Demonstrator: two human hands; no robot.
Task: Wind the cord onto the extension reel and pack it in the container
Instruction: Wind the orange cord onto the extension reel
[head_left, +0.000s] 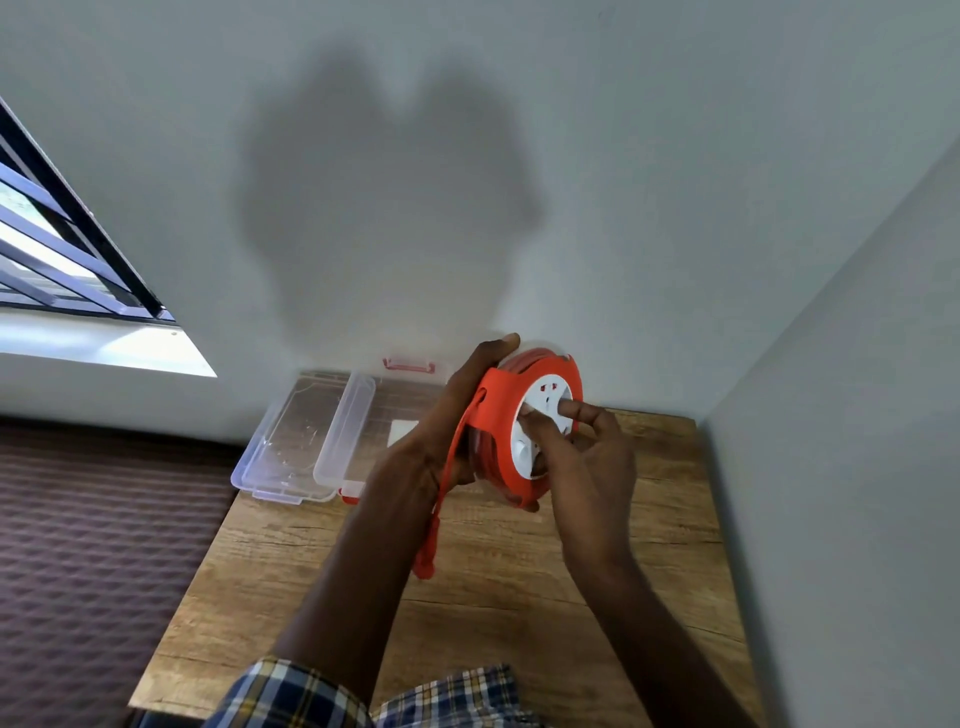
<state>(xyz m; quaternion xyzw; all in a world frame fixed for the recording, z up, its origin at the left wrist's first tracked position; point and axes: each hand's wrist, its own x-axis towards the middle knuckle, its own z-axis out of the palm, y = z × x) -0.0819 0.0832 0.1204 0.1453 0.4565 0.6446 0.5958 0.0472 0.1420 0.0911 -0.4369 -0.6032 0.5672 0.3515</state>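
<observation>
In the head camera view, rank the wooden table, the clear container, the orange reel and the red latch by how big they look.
1. wooden table
2. clear container; its right part is hidden behind the left hand
3. orange reel; held nearer the camera, so this order is unsure
4. red latch

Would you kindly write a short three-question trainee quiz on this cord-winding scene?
1. True or false: the extension reel rests inside the clear container.
2. Which hand grips the reel's orange frame: A left, B right?
3. What hangs down from the reel toward the wooden table?

Key: 1 false, it is held above the table; 2 A, the left hand, while the right hand fingers the white hub; 3 the orange cord end.
</observation>
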